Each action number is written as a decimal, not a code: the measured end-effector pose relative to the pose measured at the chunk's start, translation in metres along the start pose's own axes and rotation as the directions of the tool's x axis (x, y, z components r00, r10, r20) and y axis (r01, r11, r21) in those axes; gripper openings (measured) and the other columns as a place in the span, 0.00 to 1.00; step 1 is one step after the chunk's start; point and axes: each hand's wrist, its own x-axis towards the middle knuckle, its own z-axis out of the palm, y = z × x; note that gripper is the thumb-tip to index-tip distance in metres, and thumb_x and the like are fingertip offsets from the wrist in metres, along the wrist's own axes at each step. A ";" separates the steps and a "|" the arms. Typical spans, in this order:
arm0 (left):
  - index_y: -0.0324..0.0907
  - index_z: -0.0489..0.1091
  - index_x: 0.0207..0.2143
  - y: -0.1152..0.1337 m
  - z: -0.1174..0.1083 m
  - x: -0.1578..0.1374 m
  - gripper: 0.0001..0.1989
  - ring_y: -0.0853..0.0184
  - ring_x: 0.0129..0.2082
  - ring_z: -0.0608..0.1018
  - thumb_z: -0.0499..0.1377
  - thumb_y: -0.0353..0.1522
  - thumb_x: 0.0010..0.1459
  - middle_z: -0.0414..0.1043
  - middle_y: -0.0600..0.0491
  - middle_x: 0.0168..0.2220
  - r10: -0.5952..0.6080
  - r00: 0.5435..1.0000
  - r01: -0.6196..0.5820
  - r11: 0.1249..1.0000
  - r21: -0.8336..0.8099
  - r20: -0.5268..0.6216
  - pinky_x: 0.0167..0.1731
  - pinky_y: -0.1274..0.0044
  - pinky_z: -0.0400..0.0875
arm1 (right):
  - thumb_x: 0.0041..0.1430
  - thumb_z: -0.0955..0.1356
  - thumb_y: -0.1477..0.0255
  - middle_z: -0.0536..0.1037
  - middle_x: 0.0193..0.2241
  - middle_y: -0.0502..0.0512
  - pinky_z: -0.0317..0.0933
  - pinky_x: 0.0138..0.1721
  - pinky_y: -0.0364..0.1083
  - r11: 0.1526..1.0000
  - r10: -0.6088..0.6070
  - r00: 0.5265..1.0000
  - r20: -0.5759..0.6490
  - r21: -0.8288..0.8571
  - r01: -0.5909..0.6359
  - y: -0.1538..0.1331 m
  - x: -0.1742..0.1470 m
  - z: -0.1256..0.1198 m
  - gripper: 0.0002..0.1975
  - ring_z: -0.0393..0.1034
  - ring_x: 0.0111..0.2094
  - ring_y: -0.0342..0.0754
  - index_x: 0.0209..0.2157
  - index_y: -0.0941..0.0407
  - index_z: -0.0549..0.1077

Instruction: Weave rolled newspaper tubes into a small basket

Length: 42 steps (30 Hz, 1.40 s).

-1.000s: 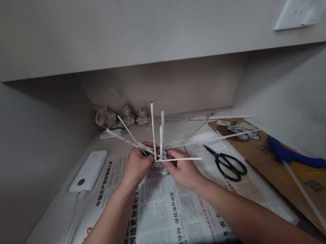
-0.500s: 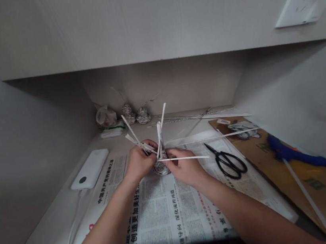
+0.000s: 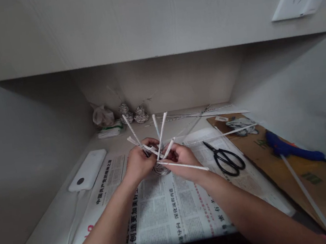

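Note:
Between my hands, above the newspaper (image 3: 159, 210), is a small round piece woven from rolled paper (image 3: 161, 169). Several white paper sticks (image 3: 162, 132) fan up and out from its top, and one points right across my right hand. My left hand (image 3: 139, 161) is closed round the left side of the woven piece, some fingers hidden behind it. My right hand (image 3: 186, 161) grips the right side, its fingertips among the sticks. A long thin paper strip (image 3: 230, 132) runs off to the right behind that hand.
Black scissors (image 3: 228, 161) lie right of my hands. Farther right, a blue glue gun (image 3: 293, 151) rests on cardboard (image 3: 310, 194). A white power bank (image 3: 88, 170) with a cable lies left. Two woven gourd shapes (image 3: 141, 115), a plastic bag (image 3: 103, 116) and loose paper sticks (image 3: 186, 115) sit at the back.
The stick pointing right now slants lower over my right hand. The upright sticks have spread apart, one now leaning right beside my right fingers. My left hand keeps its hold.

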 end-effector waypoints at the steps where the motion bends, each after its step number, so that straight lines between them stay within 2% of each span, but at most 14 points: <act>1: 0.40 0.71 0.40 0.000 0.000 0.000 0.17 0.68 0.31 0.76 0.55 0.24 0.45 0.76 0.54 0.33 0.007 1.000 -0.007 1.000 -0.003 -0.003 0.34 0.78 0.69 | 0.46 0.72 0.70 0.69 0.24 0.45 0.58 0.26 0.40 0.999 0.003 1.000 0.023 0.032 -0.004 -0.001 0.000 0.000 0.10 0.64 0.25 0.41 0.30 0.54 0.68; 7: 0.40 0.71 0.34 0.003 -0.003 0.001 0.12 0.70 0.27 0.74 0.56 0.23 0.44 0.73 0.56 0.28 0.017 0.999 -0.018 0.999 -0.034 -0.029 0.29 0.80 0.66 | 0.48 0.68 0.76 0.71 0.28 0.47 0.60 0.30 0.42 0.980 -0.171 0.985 0.001 -0.105 0.170 -0.005 -0.002 -0.006 0.06 0.65 0.29 0.42 0.30 0.54 0.67; 10: 0.40 0.71 0.31 0.001 -0.003 0.001 0.08 0.69 0.25 0.73 0.57 0.25 0.45 0.72 0.56 0.25 -0.037 0.999 0.036 0.999 -0.031 -0.021 0.26 0.80 0.66 | 0.48 0.68 0.75 0.70 0.27 0.47 0.59 0.27 0.41 0.986 -0.146 0.989 -0.038 0.081 0.149 -0.003 0.001 -0.004 0.08 0.65 0.26 0.41 0.26 0.54 0.63; 12: 0.40 0.71 0.30 0.000 -0.003 0.000 0.06 0.68 0.25 0.75 0.58 0.26 0.46 0.73 0.55 0.24 -0.068 0.998 0.068 0.998 -0.007 -0.013 0.26 0.79 0.67 | 0.50 0.68 0.71 0.70 0.26 0.45 0.57 0.22 0.40 0.964 -0.090 0.989 -0.115 0.238 0.116 0.000 0.004 -0.002 0.12 0.63 0.21 0.39 0.25 0.53 0.58; 14: 0.40 0.72 0.29 0.000 -0.002 0.000 0.06 0.66 0.26 0.76 0.58 0.27 0.46 0.75 0.54 0.25 -0.076 0.997 0.076 0.997 0.015 -0.018 0.27 0.79 0.68 | 0.52 0.68 0.68 0.69 0.24 0.44 0.57 0.20 0.40 0.954 -0.046 0.976 -0.213 0.279 0.106 0.002 0.007 -0.001 0.13 0.62 0.19 0.39 0.26 0.53 0.57; 16: 0.40 0.73 0.29 0.002 -0.001 -0.001 0.05 0.66 0.26 0.77 0.59 0.27 0.46 0.76 0.54 0.25 -0.068 0.997 0.069 0.997 0.024 -0.029 0.27 0.78 0.69 | 0.52 0.68 0.69 0.70 0.24 0.45 0.60 0.23 0.41 0.984 -0.080 0.958 -0.275 0.132 0.120 0.003 0.007 -0.003 0.08 0.64 0.21 0.41 0.29 0.53 0.63; 18: 0.40 0.74 0.29 0.004 0.000 -0.002 0.06 0.66 0.26 0.77 0.59 0.27 0.45 0.76 0.54 0.25 -0.060 0.998 0.061 0.998 0.022 -0.032 0.28 0.78 0.69 | 0.50 0.68 0.73 0.74 0.28 0.49 0.63 0.30 0.44 0.972 -0.213 0.941 -0.264 -0.150 0.178 0.001 0.005 -0.006 0.05 0.68 0.28 0.44 0.32 0.54 0.70; 21: 0.40 0.74 0.30 0.006 0.000 -0.003 0.07 0.66 0.25 0.76 0.59 0.28 0.46 0.77 0.55 0.25 -0.051 0.998 0.052 0.998 0.025 -0.033 0.28 0.79 0.69 | 0.51 0.67 0.77 0.77 0.32 0.53 0.62 0.41 0.48 0.822 -0.420 0.898 -0.131 -0.475 0.315 -0.004 -0.002 -0.009 0.06 0.67 0.38 0.50 0.31 0.54 0.73; 24: 0.40 0.73 0.31 0.004 0.001 -0.003 0.07 0.68 0.25 0.76 0.58 0.28 0.47 0.76 0.55 0.25 -0.038 0.999 0.039 0.999 0.031 -0.026 0.28 0.79 0.69 | 0.52 0.67 0.77 0.78 0.33 0.54 0.59 0.46 0.50 0.721 -0.513 0.856 -0.068 -0.575 0.386 -0.008 -0.006 -0.011 0.05 0.66 0.41 0.52 0.32 0.54 0.73; 26: 0.41 0.73 0.31 0.002 0.001 -0.003 0.07 0.68 0.25 0.75 0.57 0.27 0.47 0.75 0.56 0.24 -0.035 0.999 0.036 0.999 0.027 -0.016 0.27 0.80 0.68 | 0.51 0.68 0.76 0.78 0.35 0.54 0.58 0.47 0.51 0.709 -0.502 0.861 -0.077 -0.606 0.360 -0.009 -0.007 -0.011 0.06 0.66 0.43 0.53 0.34 0.55 0.73; 28: 0.41 0.72 0.30 0.002 0.002 -0.003 0.07 0.69 0.24 0.74 0.57 0.26 0.46 0.73 0.57 0.23 -0.038 0.999 0.038 0.999 0.026 -0.012 0.26 0.80 0.66 | 0.51 0.69 0.75 0.78 0.35 0.52 0.56 0.47 0.51 0.718 -0.445 0.891 -0.088 -0.629 0.297 -0.009 -0.006 -0.010 0.08 0.67 0.42 0.52 0.35 0.54 0.73; 32: 0.41 0.71 0.29 0.003 0.004 -0.003 0.07 0.70 0.23 0.73 0.56 0.25 0.46 0.72 0.57 0.23 -0.018 1.000 0.018 0.999 0.037 -0.009 0.25 0.81 0.65 | 0.53 0.68 0.72 0.78 0.31 0.50 0.57 0.42 0.48 0.763 -0.317 0.943 -0.103 -0.618 0.189 -0.006 -0.004 -0.011 0.02 0.71 0.35 0.48 0.31 0.53 0.71; 35: 0.40 0.72 0.30 0.002 0.004 -0.004 0.07 0.70 0.24 0.73 0.57 0.26 0.47 0.72 0.57 0.23 0.001 1.000 0.000 0.997 0.080 -0.011 0.26 0.80 0.65 | 0.55 0.67 0.69 0.79 0.32 0.51 0.60 0.38 0.46 0.800 -0.251 0.962 -0.110 -0.584 0.141 -0.003 -0.003 -0.012 0.05 0.72 0.34 0.48 0.33 0.53 0.73; 42: 0.40 0.73 0.29 0.002 0.003 -0.003 0.07 0.70 0.25 0.73 0.56 0.26 0.47 0.74 0.56 0.24 -0.019 1.000 0.020 0.992 0.121 -0.014 0.26 0.80 0.64 | 0.53 0.66 0.75 0.78 0.37 0.52 0.63 0.41 0.44 0.876 -0.305 0.940 -0.152 -0.432 0.214 0.004 -0.001 -0.005 0.11 0.72 0.39 0.47 0.39 0.53 0.74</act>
